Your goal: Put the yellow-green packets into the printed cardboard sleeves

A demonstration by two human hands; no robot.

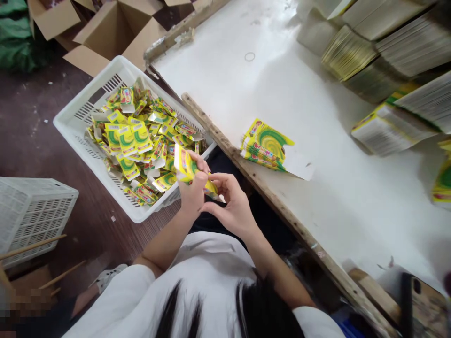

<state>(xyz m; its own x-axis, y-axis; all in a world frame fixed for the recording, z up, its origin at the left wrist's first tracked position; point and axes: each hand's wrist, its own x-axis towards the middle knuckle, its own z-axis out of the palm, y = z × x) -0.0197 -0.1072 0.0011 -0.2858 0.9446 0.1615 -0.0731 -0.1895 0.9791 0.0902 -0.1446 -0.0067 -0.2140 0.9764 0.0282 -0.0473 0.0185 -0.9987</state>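
Note:
A small yellow and green crayon box [186, 164] is gripped in my left hand [193, 190], its white end flap facing up and away from me. My right hand [236, 209] curls round the lower end of the same box, thumb and fingers at either side of it. Part of that end is hidden behind the fingers. Just beyond my hands, a white plastic basket [75, 141] holds many similar crayon boxes [136, 136] in a loose heap. On the white table to the right lies a small stack of flat crayon boxes [266, 145], one with a white flap sticking out.
Bundled stacks of flat cartons [352, 56] stand on the table's far right, and a phone [423, 300] is near its front edge. Open cardboard boxes [116, 28] lie behind the basket. A white crate [38, 216] is at left. The table [211, 61] has a raised wooden edge.

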